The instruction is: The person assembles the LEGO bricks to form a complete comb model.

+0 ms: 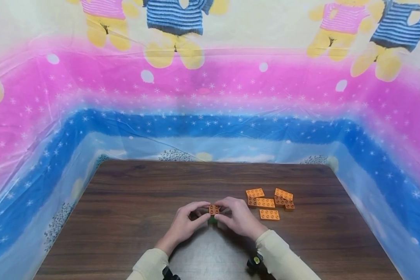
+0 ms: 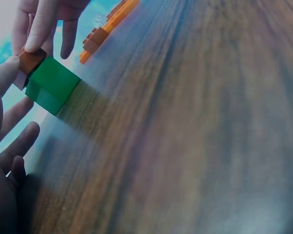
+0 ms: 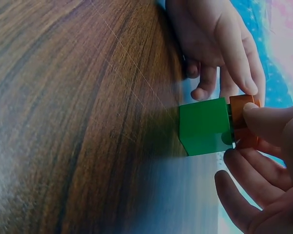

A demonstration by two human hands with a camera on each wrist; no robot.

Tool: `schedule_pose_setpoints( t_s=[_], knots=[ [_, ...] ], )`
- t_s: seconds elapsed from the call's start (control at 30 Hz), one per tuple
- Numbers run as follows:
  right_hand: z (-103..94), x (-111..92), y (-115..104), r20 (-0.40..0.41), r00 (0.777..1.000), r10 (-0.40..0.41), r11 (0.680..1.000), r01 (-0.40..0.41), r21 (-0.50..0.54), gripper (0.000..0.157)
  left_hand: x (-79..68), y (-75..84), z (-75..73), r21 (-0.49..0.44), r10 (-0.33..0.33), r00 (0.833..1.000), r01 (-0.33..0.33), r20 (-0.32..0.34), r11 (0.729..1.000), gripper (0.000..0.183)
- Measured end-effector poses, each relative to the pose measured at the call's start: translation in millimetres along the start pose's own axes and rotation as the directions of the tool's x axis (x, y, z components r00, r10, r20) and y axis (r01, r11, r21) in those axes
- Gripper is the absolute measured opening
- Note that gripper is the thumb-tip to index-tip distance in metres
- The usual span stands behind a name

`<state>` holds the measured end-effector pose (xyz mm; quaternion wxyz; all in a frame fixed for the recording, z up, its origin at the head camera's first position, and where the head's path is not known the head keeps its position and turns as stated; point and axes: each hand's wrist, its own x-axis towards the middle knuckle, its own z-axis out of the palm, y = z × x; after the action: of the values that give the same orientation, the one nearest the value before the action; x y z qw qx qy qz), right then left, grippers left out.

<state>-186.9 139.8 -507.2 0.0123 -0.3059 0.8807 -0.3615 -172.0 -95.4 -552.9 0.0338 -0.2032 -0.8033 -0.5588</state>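
Note:
A small orange building brick [image 1: 214, 210] with studs on top sits over a taller green block [image 3: 205, 126] that stands on the table. In the right wrist view a thin gap with green studs shows between the two. My left hand [image 1: 186, 222] pinches the orange brick from the left with thumb and forefinger. From the right, my right hand [image 1: 240, 217] pinches the same brick between thumb and fingers. In the left wrist view the orange brick [image 2: 32, 59] is partly covered by fingertips, and the green block [image 2: 53, 87] is in plain sight.
Several orange bricks [image 1: 269, 214] lie to the right beyond my right hand, some stacked on others. The dark wooden table [image 1: 133, 194] runs back to a patterned cloth [image 1: 203, 126] hung around its far and side edges.

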Motion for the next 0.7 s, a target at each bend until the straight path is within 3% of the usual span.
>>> schedule_pose_setpoints(
  t_s=[0.3,0.7],
  knots=[
    [-1.0,-1.6,1.1,0.010,1.000,0.027,0.998,-0.027,0.049,0.032,-0.2,1.8,1.3,-0.016,-0.025,1.000,0.025,0.000,1.000,0.032],
    [-0.9,0.2,1.9,0.000,1.000,0.020,0.998,-0.020,0.061,0.031,-1.4,0.1,0.3,-0.023,0.012,1.000,-0.012,-0.012,1.000,0.031]
  ],
)
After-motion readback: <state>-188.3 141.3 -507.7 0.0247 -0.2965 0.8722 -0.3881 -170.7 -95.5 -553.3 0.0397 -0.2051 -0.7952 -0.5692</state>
